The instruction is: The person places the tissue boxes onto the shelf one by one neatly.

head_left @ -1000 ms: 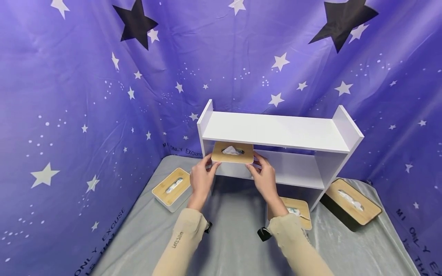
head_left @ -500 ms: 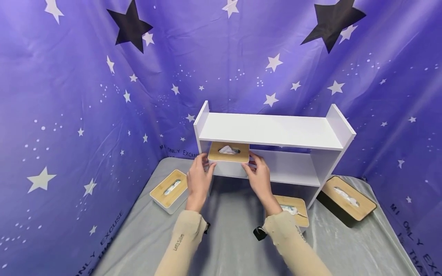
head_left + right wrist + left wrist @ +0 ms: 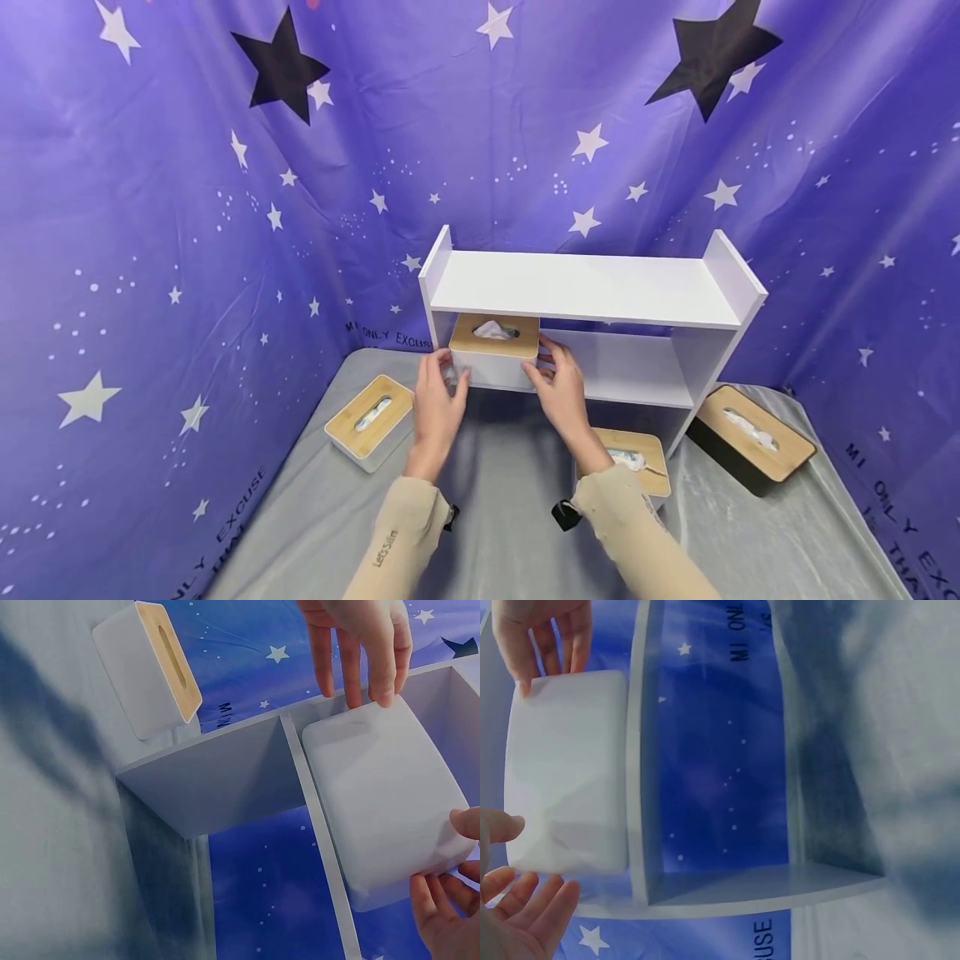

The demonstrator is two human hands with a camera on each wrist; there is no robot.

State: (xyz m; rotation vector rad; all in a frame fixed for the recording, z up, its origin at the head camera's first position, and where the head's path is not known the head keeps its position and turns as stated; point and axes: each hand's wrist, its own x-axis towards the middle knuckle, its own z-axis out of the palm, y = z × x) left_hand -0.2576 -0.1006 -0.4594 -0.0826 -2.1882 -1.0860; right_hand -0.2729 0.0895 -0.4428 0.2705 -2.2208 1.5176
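Observation:
A white tissue box point(image 3: 492, 367) with a wooden lid sits at the left end of the middle shelf, tissue poking from its slot. My left hand point(image 3: 437, 406) is at its left front corner, thumb on the front and fingers along the side. At the right front corner my right hand point(image 3: 562, 390) holds it the same way, thumb in front and fingers on the side. Both wrist views show the plain white front of the tissue box point(image 3: 568, 772) between the hands. The fingers point(image 3: 551, 904) of my left hand look fairly straight there.
The white shelf unit point(image 3: 577, 287) has raised ends and a bare top board. One light tissue box point(image 3: 372, 417) lies to its left, another tissue box point(image 3: 633, 458) at its right front, partly behind my forearm. A dark tissue box point(image 3: 753, 433) stands far right on grey cloth point(image 3: 495, 533).
The head view has shifted slightly. My left hand has slid a little lower at the box's corner, its thumb further down the front. The box and my right hand stay nearly in place.

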